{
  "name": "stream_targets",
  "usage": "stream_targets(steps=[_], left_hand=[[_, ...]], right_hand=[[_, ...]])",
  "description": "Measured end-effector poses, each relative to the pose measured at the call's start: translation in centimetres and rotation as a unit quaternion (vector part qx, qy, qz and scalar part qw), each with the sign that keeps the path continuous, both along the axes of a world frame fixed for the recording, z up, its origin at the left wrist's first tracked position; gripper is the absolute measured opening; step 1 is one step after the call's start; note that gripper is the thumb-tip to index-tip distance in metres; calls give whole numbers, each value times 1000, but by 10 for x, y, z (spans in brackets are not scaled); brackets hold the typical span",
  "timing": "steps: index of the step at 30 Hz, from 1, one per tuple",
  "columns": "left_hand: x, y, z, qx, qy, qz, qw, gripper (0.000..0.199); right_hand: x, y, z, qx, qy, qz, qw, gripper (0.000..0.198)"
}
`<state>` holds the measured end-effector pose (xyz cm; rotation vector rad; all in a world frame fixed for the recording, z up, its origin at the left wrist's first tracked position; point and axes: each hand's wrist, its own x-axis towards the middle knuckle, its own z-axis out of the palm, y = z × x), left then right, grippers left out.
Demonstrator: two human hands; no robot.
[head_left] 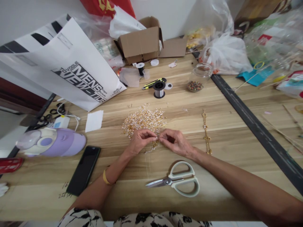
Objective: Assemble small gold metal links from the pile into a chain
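Note:
Thumb and fingertips of my left hand [141,141] pinch the end of a thin beaded chain [153,146], which droops below the fingers onto the wood. My right hand [176,142] is closed in a pinch almost tip to tip with the left; whatever it holds is too small to make out. Just beyond both hands lies a heap of gold and silver beaded pieces [144,118]. A fine clear thread [147,164] runs down beneath the left hand. Scissors [175,181] with pale green handles rest nearer me, and a gold charm chain [204,129] lies to the right.
Behind the heap are a wire spool [159,92], a yellow-black cutter [151,84] and a bead jar [199,80]. On the left stand a white paper bag [71,69], a lilac bottle [63,142] and a phone [84,170]. A cardboard box [139,42] and plastic bags [226,52] line the back.

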<state>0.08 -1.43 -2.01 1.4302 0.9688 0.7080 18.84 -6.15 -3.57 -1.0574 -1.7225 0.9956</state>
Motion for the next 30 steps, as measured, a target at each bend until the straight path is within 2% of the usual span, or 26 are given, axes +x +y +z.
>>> stream_targets(steps=[17,30], left_hand=[[1,-1,1,-11,-7,-2,1000,13],[1,-1,1,10,-6,-1,1000,14]], right_hand=[[0,0,0,-9,-5,0,1000,9],[0,1,1,-12,-10,2,1000,9]])
